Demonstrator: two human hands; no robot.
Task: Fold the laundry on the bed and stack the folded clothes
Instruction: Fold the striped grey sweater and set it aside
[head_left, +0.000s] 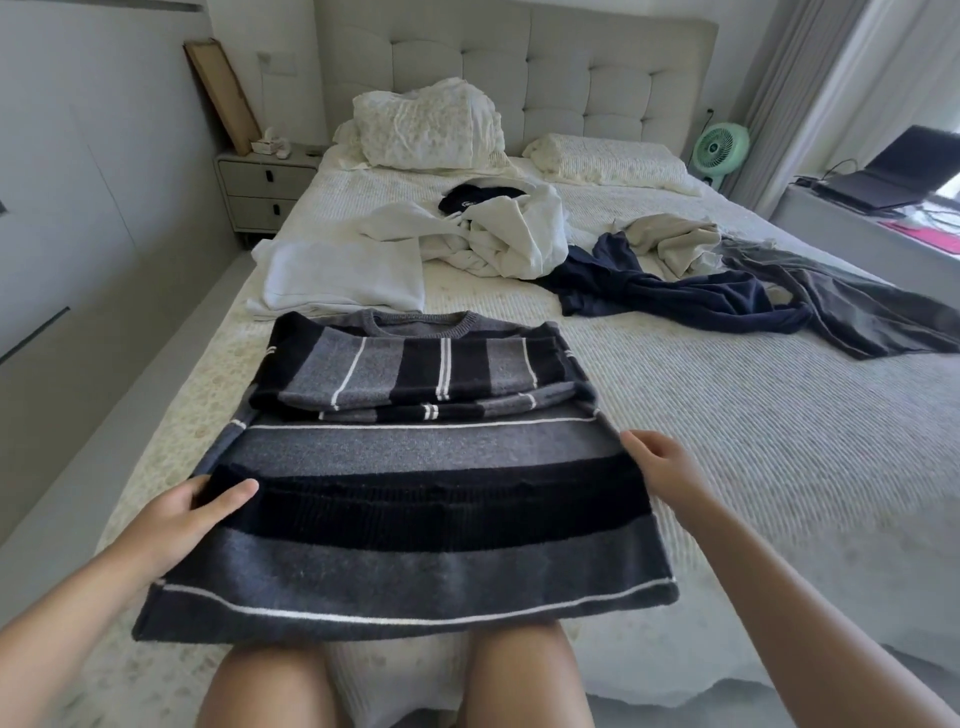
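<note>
A grey and black striped sweater (410, 467) lies face up on the bed (727, 441), its sleeves folded across the chest. My left hand (192, 514) grips its left side edge, thumb on top. My right hand (660, 467) holds the right side edge, with the fingers tucked under the fabric. A folded white garment (343, 278) lies just behind the sweater. Further back sit a rumpled white pile (498, 239) with a dark item on top, a navy garment (675, 293), a beige one (675, 241) and a grey one (857, 306).
Pillows (431, 124) rest against the padded headboard. A nightstand (265, 189) stands at the left of the bed. A green fan (722, 148) and a desk with a laptop (893, 176) are at the right. My knees show at the bottom edge.
</note>
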